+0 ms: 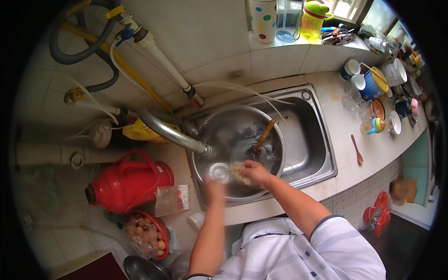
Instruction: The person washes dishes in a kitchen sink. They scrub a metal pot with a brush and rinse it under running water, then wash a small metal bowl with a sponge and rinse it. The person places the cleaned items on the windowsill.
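Observation:
My right hand (257, 172) grips a pale fibrous scrubber (240, 174), perhaps loofah, over a large round steel basin (281, 154) set in the sink. Motion blurs my left hand (214, 189) at the basin's near left side. Just beyond its fingers is a small round shiny metal piece (219, 172), like a lid or dish; whether the hand holds it I cannot tell. Inside the basin, a brown wooden-looking handle (265, 135) slants up out of water, its lower end hidden. The curved metal faucet spout (175, 134) ends above the basin's left part.
Left of the sink (297, 140) lies a red thermos flask (129, 183), near a red bowl of eggs (161, 232) and a plastic bag (171, 200). Thin white tubes (245, 89) hang over the sink. Rightward are a wooden spoon (357, 149), a baby bottle (373, 126) and several cups.

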Motion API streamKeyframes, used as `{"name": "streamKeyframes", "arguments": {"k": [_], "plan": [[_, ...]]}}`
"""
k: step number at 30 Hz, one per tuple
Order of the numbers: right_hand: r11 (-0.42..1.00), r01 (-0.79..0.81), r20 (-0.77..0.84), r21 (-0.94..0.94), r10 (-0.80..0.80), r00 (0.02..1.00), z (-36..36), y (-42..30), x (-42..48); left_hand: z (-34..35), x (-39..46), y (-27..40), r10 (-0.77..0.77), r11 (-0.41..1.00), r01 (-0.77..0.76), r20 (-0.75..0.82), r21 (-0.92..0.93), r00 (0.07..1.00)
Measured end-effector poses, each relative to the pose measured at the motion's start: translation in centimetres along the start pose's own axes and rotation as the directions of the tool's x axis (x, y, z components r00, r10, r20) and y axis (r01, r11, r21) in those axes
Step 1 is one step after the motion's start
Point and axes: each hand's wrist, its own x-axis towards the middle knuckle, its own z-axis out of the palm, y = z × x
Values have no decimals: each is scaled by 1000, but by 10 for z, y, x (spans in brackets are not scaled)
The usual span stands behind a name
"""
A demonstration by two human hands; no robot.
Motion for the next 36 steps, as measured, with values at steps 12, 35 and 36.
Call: {"name": "streamKeyframes", "arguments": {"k": [12,35,36], "plan": [[674,463,-220,-576,-673,706,52,-27,-21,2,-73,58,109,876,57,312,-478,944],[228,740,211,-633,-869,448,65,-84,-76,-12,-129,130,151,436,309,407,-845,901],[294,712,159,-637,-854,495,68,-83,-75,-13,-132,133,211,451,295,422,-842,882]]}}
